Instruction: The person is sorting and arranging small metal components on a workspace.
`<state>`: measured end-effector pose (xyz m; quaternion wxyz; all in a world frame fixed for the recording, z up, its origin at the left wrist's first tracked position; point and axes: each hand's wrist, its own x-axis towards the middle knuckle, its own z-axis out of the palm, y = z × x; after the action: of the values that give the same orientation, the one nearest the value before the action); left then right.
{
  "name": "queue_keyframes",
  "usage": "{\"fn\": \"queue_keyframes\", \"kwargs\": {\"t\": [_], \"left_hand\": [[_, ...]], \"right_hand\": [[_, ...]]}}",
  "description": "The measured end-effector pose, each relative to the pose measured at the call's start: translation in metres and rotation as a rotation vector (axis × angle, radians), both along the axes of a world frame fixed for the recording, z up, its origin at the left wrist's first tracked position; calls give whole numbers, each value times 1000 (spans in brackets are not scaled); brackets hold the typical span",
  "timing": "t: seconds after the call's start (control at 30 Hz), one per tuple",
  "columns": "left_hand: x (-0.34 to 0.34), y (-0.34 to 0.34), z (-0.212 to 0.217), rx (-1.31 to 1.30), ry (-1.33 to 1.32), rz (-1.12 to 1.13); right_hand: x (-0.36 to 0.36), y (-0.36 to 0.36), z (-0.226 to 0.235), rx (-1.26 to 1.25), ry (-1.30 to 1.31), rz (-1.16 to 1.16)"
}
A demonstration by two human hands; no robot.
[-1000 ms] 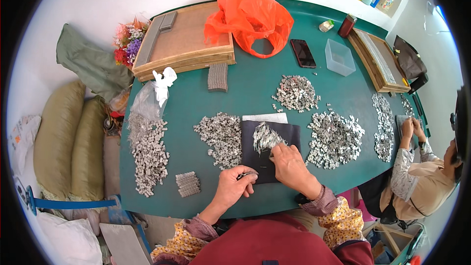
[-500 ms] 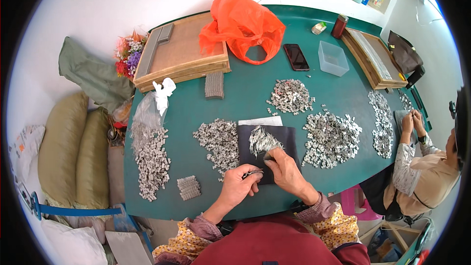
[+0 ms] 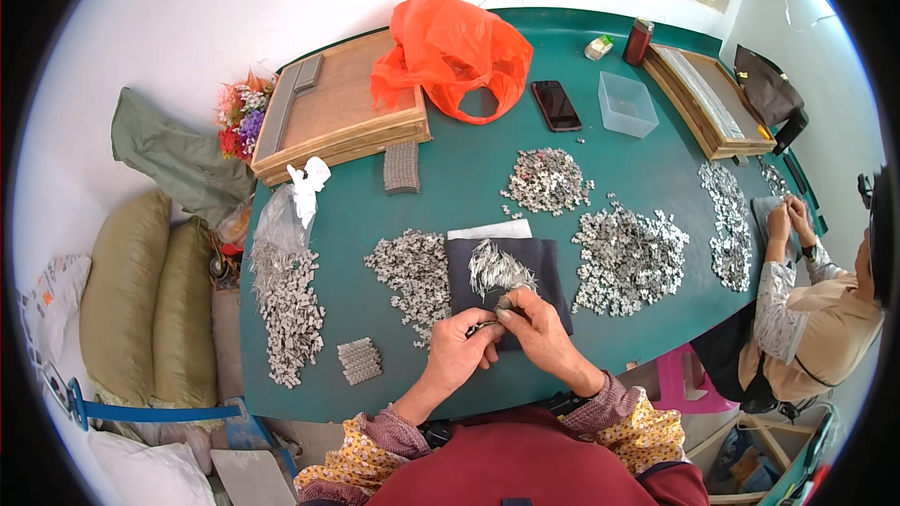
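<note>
The left hand [image 3: 457,349], curled, pinches a small dark piece [image 3: 482,326]; the right hand [image 3: 542,328] angles inward beside it, grip unclear.

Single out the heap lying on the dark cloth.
The heap of thin silvery pins beyond the person's right hand; the other heaps lie on the green table.
</note>
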<state>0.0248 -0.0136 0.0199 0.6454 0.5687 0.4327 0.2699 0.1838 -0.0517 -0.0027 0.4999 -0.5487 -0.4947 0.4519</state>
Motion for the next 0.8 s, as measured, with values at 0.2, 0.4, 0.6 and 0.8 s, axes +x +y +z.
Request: {"fn": "queue_keyframes", "kwargs": {"t": [0.2, 0.4, 0.6, 0.8], "left_hand": [[1, 0, -1, 9, 10, -19], [1, 0, -3, -6, 6, -29], [1, 0, -7, -34, 8, -29], [2, 3, -6, -130, -22, -37]], "right_hand": [[0, -2, 1, -13, 41, -43], [1, -1, -2, 5, -40, -29], [-2, -2, 2, 73, -182, -46], [-4, -6, -1, 221, -261, -61]]}}
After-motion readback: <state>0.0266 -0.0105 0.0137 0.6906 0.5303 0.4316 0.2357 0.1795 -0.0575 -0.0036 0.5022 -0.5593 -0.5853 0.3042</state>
